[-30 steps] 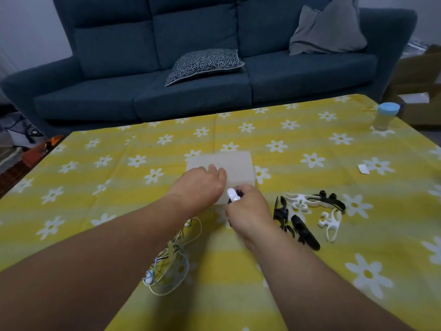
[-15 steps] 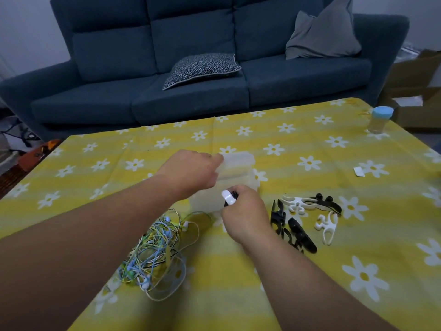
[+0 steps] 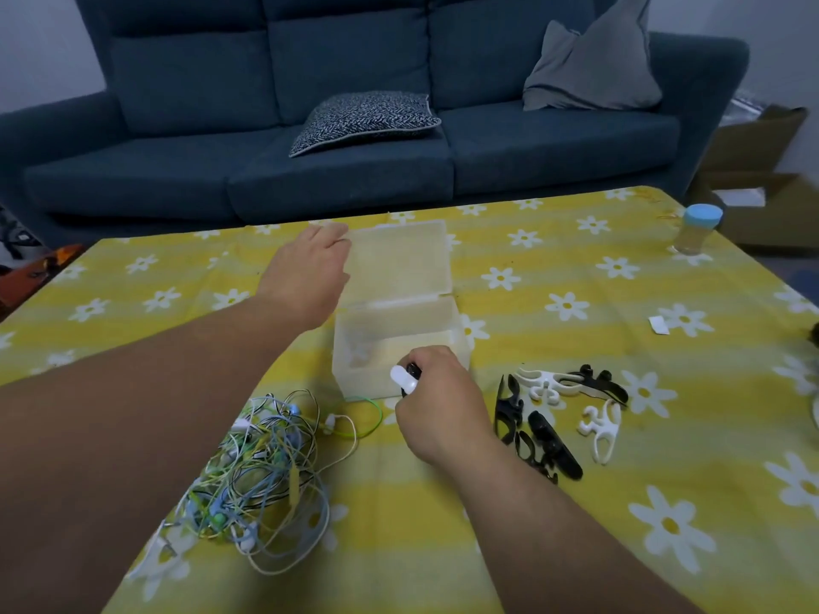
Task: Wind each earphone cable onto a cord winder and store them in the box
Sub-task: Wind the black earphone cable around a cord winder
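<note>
- Left hand (image 3: pixel 306 277) pinches the lid (image 3: pixel 399 259) back; hold it wide.
- Right hand (image 3: pixel 438 405) grips the winder (image 3: pixel 405 378) (white tip showing): release well inside the box (image 3: pixel 354 381).

yellow daisy-print tablecloth (image 3: pixel 532 502), translucent white box (image 3: pixel 399 325)

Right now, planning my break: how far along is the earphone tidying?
Done: the box is open, left hand holding its lid back. In hand: the right hand grips a white-and-black piece, probably a winder, at the box's front rim. Left: a tangle of earphone cables and several loose cord winders lie unused.
</note>
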`<state>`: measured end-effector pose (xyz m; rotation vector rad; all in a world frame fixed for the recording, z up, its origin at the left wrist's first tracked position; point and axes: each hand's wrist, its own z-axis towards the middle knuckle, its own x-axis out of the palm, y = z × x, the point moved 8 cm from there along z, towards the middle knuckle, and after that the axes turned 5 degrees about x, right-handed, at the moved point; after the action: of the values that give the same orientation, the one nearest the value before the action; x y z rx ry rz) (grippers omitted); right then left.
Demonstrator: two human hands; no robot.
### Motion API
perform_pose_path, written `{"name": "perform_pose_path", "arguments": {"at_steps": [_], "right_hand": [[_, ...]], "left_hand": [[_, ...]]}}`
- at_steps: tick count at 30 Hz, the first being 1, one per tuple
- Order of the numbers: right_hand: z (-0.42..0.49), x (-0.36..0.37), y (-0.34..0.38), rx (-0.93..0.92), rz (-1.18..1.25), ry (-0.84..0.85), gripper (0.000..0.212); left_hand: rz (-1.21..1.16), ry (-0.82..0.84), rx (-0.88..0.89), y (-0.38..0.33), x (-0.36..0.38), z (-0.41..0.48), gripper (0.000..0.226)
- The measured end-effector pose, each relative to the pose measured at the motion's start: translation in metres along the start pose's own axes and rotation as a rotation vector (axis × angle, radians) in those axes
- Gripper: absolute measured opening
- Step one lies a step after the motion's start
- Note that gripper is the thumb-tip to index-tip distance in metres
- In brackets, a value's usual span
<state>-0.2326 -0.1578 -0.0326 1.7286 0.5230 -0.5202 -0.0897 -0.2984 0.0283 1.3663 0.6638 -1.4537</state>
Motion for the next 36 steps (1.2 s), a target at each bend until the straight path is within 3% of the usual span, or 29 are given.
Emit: {"name": "perform_pose_path", "arguments": {"at_steps": [3, 8, 10, 15, 18, 25, 29, 31, 36], "right_hand": [[0.001, 0.0, -0.001, -0.002, -0.023, 0.016, 0.036], [0.001, -0.001, -0.002, -0.022, -0.051, 0.024, 0.035], [0.001, -0.001, -0.003, -0.026, -0.041, 0.022, 0.037], [0.003, -0.013, 0.003, -0.031, 0.036, -0.125, 0.027], [0.004, -0.02, 0.012, -0.022, 0.166, -0.184, 0.033], [-0.006, -0.011, 0.015, 0.109, 0.462, -0.128, 0.026], [-0.005, -0.003, 0.021, 0.198, 0.639, -0.079, 0.009], [-0.001, -0.001, 0.027, 0.227, 0.634, -0.088, 0.012], [0.048, -0.002, 0.054, 0.216, 0.263, -0.086, 0.013]], "left_hand": [[-0.162, 0.202, -0.071, 0.005, 0.035, -0.007, 0.063], [-0.353, 0.492, -0.065, -0.009, 0.074, -0.025, 0.066], [-0.424, 0.425, -0.078, -0.01, 0.069, -0.025, 0.061], [-0.736, 0.045, -0.263, 0.002, 0.014, -0.032, 0.028], [-0.987, -0.115, -0.482, 0.002, -0.006, -0.061, 0.02], [-1.565, -0.355, -1.018, 0.019, -0.003, -0.15, 0.014], [-1.572, -0.378, -1.078, 0.035, -0.001, -0.178, 0.014], [-1.6, -0.329, -1.053, 0.042, 0.002, -0.181, 0.012], [-1.464, -0.236, -0.913, 0.056, -0.004, -0.181, 0.006]]}}
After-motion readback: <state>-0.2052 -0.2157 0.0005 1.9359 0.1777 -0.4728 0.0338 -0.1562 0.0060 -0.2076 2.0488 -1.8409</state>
